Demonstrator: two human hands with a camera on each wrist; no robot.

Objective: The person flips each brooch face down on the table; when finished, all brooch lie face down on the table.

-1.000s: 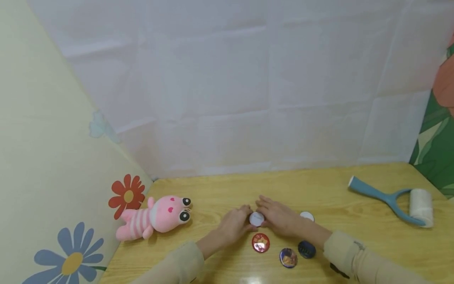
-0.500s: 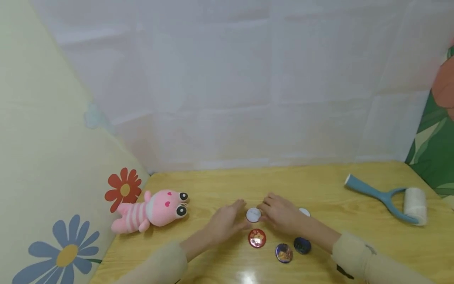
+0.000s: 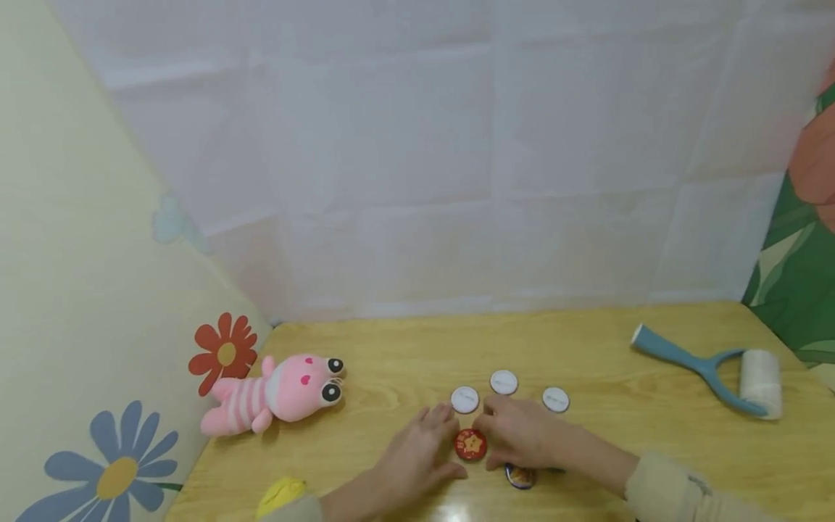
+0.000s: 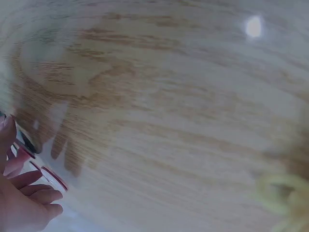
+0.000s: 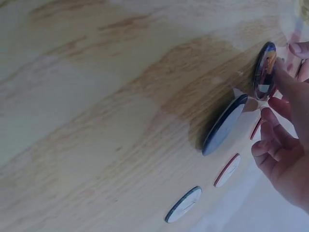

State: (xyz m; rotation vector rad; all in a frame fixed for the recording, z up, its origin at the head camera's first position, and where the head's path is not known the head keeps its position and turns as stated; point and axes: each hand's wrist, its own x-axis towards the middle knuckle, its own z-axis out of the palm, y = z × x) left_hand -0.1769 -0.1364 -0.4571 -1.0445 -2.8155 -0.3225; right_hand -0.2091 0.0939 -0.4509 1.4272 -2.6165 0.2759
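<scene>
In the head view a red button badge (image 3: 470,444) with a yellow star lies face up on the table between both hands. My left hand (image 3: 414,453) is at its left, fingers extended and thumb apart. From the other side my right hand (image 3: 531,433) reaches in, its fingertips beside the red rim. A purple-rimmed badge (image 3: 520,476) sits partly under the right hand; in the right wrist view the right hand (image 5: 292,140) has loosely bent fingers close to that picture badge (image 5: 265,71). Farther back lie three badges pin side up: one left (image 3: 465,399), one middle (image 3: 504,382), one right (image 3: 556,399).
A pink striped plush toy (image 3: 280,391) lies at the left. At the right is a blue-handled lint roller (image 3: 707,368) with a white roll. Something yellow (image 3: 280,496) shows beside the left sleeve. A white cloth (image 3: 391,181) hangs behind the wooden table (image 3: 391,341).
Both hands have left the white-backed badge and come nearer, around the red badge. The middle white-backed badge, hidden before, now shows. The yellow thing has come into view by the left sleeve.
</scene>
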